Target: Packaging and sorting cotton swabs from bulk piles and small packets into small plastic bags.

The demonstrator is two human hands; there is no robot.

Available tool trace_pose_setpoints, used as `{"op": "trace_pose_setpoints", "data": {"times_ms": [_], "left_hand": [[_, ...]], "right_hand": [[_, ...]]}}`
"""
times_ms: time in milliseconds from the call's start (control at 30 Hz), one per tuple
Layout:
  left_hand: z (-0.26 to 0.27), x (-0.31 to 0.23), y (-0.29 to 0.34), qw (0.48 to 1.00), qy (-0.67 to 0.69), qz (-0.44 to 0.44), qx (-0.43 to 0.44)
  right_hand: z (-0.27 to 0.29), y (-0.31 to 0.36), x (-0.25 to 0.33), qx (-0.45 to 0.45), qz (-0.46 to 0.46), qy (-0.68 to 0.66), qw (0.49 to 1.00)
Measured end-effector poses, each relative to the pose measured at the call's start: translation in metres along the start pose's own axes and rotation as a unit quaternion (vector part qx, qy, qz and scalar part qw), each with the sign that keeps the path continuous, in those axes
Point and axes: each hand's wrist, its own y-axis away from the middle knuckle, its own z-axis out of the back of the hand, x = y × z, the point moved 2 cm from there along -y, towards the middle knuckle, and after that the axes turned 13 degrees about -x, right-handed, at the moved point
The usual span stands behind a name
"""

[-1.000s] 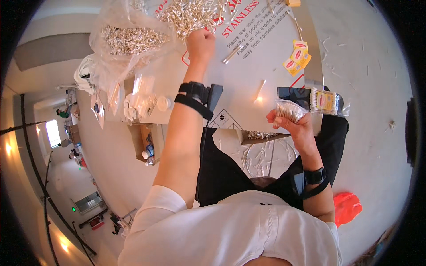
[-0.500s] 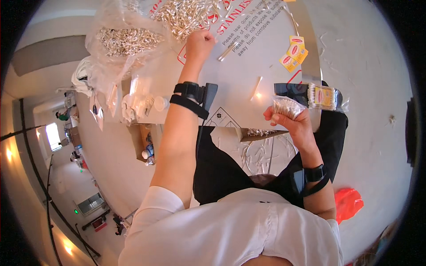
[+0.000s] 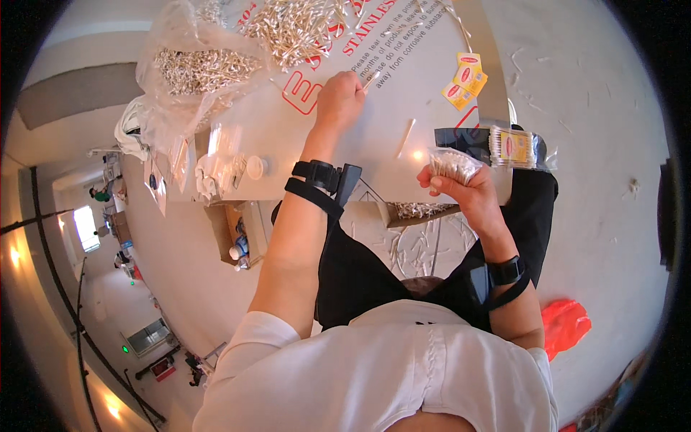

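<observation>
My left hand [image 3: 340,101] is closed over the metal-coloured tabletop [image 3: 421,97], its fingertips pinching the end of a cotton swab [image 3: 371,81]. Ahead of it lies a loose heap of cotton swabs [image 3: 295,32]. Near the table's front edge on the right, my right hand [image 3: 468,191] is wrapped round a clear bag packed with cotton swabs [image 3: 455,165], swab heads facing up. One stray swab [image 3: 406,138] lies on the table between my hands. Just beyond the right hand, a filled swab pack [image 3: 512,147] with a yellow card sits at the edge.
A large clear plastic bag of swabs [image 3: 205,72] stands at the back left. Yellow cards [image 3: 464,81] lie at the right. Clear empty sleeves [image 3: 219,155] and a small white round tub [image 3: 256,167] are at the left edge. Open boxes, one with bottles [image 3: 240,248], sit below the table.
My left hand has come back from the edge of the swab heap, toward me and right, to the loose swab. My right hand still holds its bag, shifted slightly left.
</observation>
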Motion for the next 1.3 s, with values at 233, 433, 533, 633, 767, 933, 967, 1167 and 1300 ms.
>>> {"op": "trace_pose_setpoints", "data": {"times_ms": [233,433,533,633,767,933,967,1167,1300], "left_hand": [[0.003,-0.009,0.021,0.999,0.037,0.012,-0.022],[0.006,-0.006,0.029,0.997,0.062,0.036,-0.007],[0.015,-0.023,0.04,0.978,0.203,0.041,-0.029],[0.032,-0.059,0.053,0.953,0.299,0.043,-0.036],[0.052,-0.082,0.067,0.932,0.357,0.063,-0.024],[0.063,-0.106,0.076,0.865,0.494,0.086,0.005],[0.066,-0.109,0.078,0.866,0.493,0.085,0.006],[0.083,-0.127,0.082,0.863,0.5,0.063,-0.005],[0.088,-0.131,0.082,0.833,0.55,0.053,-0.036]], "right_hand": [[0.002,0.0,-0.001,0.012,0.031,-0.003,0.999],[0.002,0.001,-0.001,0.021,0.036,0.0,0.999],[0.003,0.001,-0.002,0.021,0.04,-0.002,0.999],[0.006,0.003,-0.001,0.012,0.049,-0.008,0.999],[0.004,0.006,0.003,0.034,0.063,-0.025,0.997],[0.004,0.008,0.005,0.045,0.066,-0.031,0.996],[0.004,0.008,0.006,0.046,0.074,-0.03,0.996],[0.005,0.011,0.01,0.051,0.084,-0.034,0.995],[0.005,0.013,0.012,0.055,0.091,-0.041,0.993]]}}
